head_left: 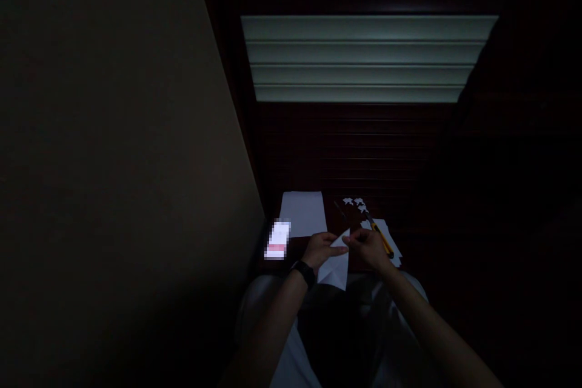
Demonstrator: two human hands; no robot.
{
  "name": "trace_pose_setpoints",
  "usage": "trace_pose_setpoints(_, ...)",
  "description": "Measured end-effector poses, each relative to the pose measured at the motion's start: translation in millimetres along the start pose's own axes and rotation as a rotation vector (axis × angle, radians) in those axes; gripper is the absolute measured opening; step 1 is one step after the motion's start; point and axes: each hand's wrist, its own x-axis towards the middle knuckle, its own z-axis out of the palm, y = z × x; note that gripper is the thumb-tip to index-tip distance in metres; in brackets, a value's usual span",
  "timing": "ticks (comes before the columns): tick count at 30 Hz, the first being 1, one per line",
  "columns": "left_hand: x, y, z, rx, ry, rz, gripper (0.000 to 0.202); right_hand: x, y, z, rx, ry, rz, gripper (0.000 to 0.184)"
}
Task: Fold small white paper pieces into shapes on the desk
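Observation:
Between my hands is a folded sheet of white paper, creased and narrowing to a point at its upper end. My left hand, with a dark watch on the wrist, is closed on the paper's left side, thumb lying across it. At the upper right edge, the fingers of my right hand pinch the paper near its tip. Beside my right hand lies a yellow utility knife with a dark end, resting on white paper sheets.
A stack of white paper lies at the table's back left, with a lit phone in front. Several small white paper cutouts and a thin dark stick are at the back. A wall rises on the left.

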Motion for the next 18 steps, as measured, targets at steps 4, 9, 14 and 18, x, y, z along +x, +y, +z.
trace_pose_setpoints(4,0.5,2.5,0.5,0.009,0.015,0.013,0.038,-1.2,-3.3,1.3,0.034,0.030,0.017,0.033)
trace_pose_setpoints(9,2.9,2.9,0.3,0.019,0.031,0.019,0.039,-3.8,-12.2,7.6,0.114,0.067,0.063,0.040)
trace_pose_setpoints(14,1.4,3.7,1.5,0.010,0.021,-0.005,0.040,-4.9,-22.9,15.0,0.149,0.091,0.128,0.041)
trace_pose_setpoints(18,-1.5,5.6,1.8,-0.011,0.001,-0.030,0.039,-6.0,-29.7,16.7,0.162,0.113,0.170,0.039)
